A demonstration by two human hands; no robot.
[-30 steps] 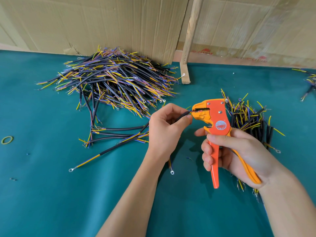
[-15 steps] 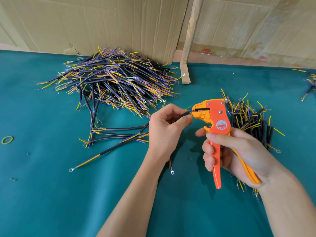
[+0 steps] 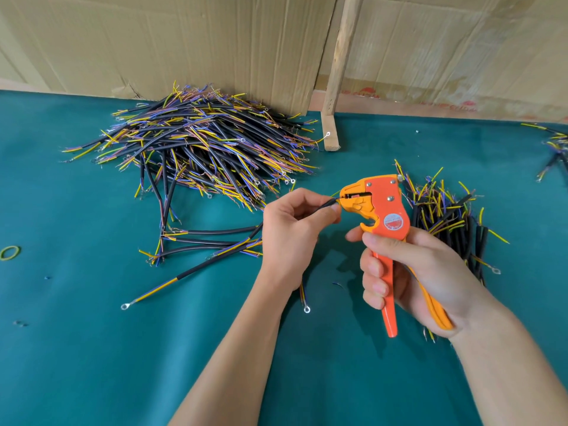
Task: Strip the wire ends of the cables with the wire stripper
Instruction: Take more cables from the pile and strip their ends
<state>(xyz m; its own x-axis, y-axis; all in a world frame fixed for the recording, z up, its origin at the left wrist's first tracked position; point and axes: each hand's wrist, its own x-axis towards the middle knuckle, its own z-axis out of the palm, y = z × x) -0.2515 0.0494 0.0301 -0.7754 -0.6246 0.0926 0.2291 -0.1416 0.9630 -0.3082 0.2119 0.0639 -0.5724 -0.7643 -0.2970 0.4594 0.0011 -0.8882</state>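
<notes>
One cable [image 3: 326, 204], pinched in the left hand [image 3: 293, 229], runs up and rightward from its fingertips into the mouth of the wire stripper [image 3: 379, 215], whose handles the right hand [image 3: 408, 272] grips.

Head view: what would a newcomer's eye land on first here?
The orange wire stripper, gripped upright in the right hand at centre, stands out against the teal table. The left hand pinches a black cable at its nose. A big heap of cables lies behind, against the cardboard.
</notes>
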